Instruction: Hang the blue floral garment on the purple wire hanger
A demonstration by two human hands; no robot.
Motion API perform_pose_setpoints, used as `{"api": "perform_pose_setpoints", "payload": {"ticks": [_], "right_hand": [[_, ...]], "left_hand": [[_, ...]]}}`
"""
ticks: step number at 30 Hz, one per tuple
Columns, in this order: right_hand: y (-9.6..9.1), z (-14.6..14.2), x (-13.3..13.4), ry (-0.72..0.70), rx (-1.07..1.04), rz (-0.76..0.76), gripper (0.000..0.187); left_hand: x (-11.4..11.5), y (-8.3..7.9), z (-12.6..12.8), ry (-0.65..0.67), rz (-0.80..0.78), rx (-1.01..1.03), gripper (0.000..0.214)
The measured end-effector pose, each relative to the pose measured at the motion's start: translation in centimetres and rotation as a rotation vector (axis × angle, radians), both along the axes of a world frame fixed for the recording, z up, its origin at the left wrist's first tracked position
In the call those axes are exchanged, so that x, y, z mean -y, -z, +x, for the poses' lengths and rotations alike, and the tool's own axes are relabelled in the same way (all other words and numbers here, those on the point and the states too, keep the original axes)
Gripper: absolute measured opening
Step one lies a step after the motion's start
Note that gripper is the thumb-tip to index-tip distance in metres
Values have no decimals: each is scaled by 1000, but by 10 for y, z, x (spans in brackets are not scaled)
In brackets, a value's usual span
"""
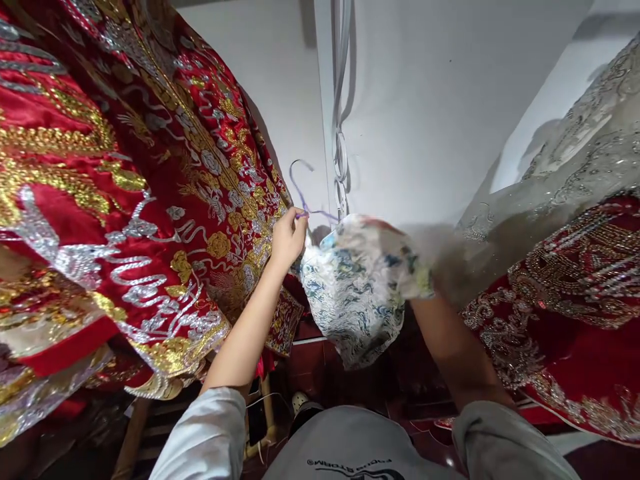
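My left hand (289,239) is closed on a thin purple clothes hanger (301,193), gripping it just below the hook, which points up. A white garment with a blue, green and dark swirl pattern (345,293) hangs in front of me, bunched at the hanger's arm. My right forearm (445,340) reaches up to the garment's right side. The cloth covers my right hand, so its fingers do not show. That side of the cloth is smeared by motion.
Red garments with gold and silver embroidery (200,167) hang close on the left. To the right are a beaded sheer gown (575,160) and a red beaded garment (580,347). A white wall (425,100) with a looped cable (341,153) stands ahead. Wooden bars (133,433) lie low left.
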State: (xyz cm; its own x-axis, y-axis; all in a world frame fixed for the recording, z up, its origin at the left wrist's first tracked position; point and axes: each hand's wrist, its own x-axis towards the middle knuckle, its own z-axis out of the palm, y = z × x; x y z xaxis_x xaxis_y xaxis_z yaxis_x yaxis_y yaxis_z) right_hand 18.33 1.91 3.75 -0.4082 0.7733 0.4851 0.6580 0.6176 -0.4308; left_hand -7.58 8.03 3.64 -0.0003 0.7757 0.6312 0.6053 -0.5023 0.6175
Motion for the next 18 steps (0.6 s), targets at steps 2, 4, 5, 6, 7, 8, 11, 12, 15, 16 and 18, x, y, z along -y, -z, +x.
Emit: {"api": "perform_pose_setpoints", "payload": {"ticks": [2,4,5,6,7,8,11,12,15,16,18], "right_hand": [[0,-17,10,21,47,91,31],[5,-25,18,-86,-30,-3,34],[10,-25,19,-172,-101,-110,31],[16,-21,19,-235,-185,-220,27],[24,-15,18,-256,-269,-309,22],[33,-7,15,-236,-339,-361,21],[62,13,8,-147,-435,-362,40],[71,16,7,-138,-432,-319,51],[91,13,8,-168,-362,-179,69],[95,11,8,-172,-335,-159,66],[98,7,8,-129,-300,-169,50]], "left_hand": [[-1,11,0,55,-27,39,31],[3,24,2,199,-118,28,37],[7,30,3,298,-180,-2,37],[13,35,6,409,-246,-42,36],[19,39,10,515,-307,-74,34],[27,42,15,610,-363,-95,31],[49,45,38,803,-462,-75,27],[56,44,47,853,-468,-56,26],[70,38,76,993,-413,10,26],[73,36,84,1031,-391,33,26],[76,32,96,1083,-368,97,29]]}}
